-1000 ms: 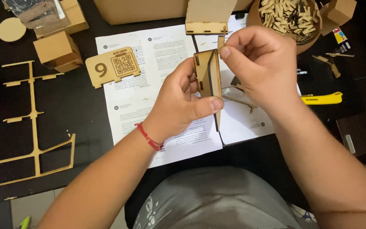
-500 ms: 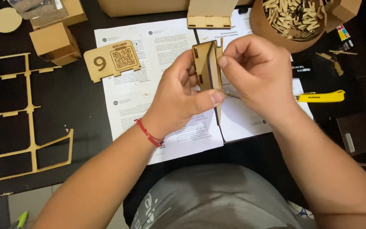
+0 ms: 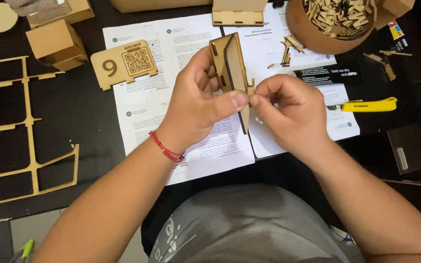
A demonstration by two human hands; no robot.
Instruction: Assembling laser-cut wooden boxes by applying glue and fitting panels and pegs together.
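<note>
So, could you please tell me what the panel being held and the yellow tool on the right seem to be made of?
The panel, held in the left hand, looks like thin laser-cut wood or fibreboard: matt tan face, dark edges, cut slots. The yellow utility knife looks like smooth moulded plastic, slightly glossy.

We count two hands in view: left hand (image 3: pixel 200 100) and right hand (image 3: pixel 291 109). Between them sits one wooden panel assembly (image 3: pixel 230 65). On the table we log two printed paper sheets (image 3: pixel 171 53), one wooden number plaque (image 3: pixel 123 63), one round bowl (image 3: pixel 308 34) of small wooden pieces too many to count, one yellow utility knife (image 3: pixel 366 104), one leftover wooden cut-out frame (image 3: pixel 28 131), one wooden disc (image 3: pixel 0 17), two cardboard boxes (image 3: pixel 57 44) at upper left, and one red wrist cord (image 3: pixel 165 148).
</note>
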